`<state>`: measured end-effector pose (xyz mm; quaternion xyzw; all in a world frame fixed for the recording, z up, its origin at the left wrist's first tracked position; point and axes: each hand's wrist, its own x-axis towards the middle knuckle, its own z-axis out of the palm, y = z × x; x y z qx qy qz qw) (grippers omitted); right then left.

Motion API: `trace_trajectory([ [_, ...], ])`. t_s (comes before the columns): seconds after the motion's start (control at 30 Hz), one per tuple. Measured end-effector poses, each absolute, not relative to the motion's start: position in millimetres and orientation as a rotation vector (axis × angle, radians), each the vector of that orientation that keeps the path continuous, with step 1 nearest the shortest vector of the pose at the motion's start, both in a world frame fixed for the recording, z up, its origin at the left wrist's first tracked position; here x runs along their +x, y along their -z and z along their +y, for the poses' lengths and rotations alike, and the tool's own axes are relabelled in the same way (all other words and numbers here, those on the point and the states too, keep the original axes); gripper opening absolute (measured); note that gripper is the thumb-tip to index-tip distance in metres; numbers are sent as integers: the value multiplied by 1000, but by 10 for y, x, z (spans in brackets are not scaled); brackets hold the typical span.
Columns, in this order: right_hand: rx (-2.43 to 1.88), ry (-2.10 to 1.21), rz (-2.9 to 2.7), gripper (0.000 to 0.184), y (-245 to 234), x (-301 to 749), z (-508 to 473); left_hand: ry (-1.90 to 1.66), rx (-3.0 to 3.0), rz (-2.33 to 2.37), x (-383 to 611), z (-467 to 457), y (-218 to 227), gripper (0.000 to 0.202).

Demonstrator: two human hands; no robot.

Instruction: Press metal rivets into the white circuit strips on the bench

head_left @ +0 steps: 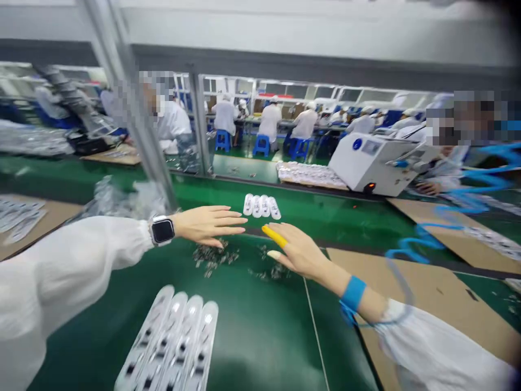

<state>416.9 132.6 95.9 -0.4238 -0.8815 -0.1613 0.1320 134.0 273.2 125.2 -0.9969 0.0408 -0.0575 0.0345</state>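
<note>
Here are both hands out over the green table (260,326), the left hand (207,224) flat with its fingers stretched and nothing in its grip, above a pile of small metal parts (211,260), a watch (163,231) at the wrist. The right hand (303,250), yellow cover (274,237) on one finger and blue band (353,293) round the wrist, is just as empty and spread, its fingertips near the far white strips (256,206), four side by side beyond the hands! Four more, the near white strips (165,336), lie closer in, at the lower left.
</note>
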Motion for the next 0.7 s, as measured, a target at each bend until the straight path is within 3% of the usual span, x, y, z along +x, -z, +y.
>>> trace_trajectory([
  [0.23, -987, 95, -2606, 44, -775, 3066, -85, 114, -3107, 48, -108, 1205, -921, 42],
  [0.43, -1140, 152, -2559, 63, -250, 2245, -419, 286, -2960, -357, -282, 452, -389, 62],
  [0.53, -1214, 332, -2411, 47, -23, 2096, -454, 346, -2881, -460, -231, 354, -229, 63],
  [0.6, -1142, 428, -2338, 28, 79, 2095, -519, 467, -2810, -430, -255, 307, -161, 50],
  [0.7, -1076, 455, -2261, 25, 144, 2146, -656, 586, -2726, -321, -337, 209, -63, 32],
])
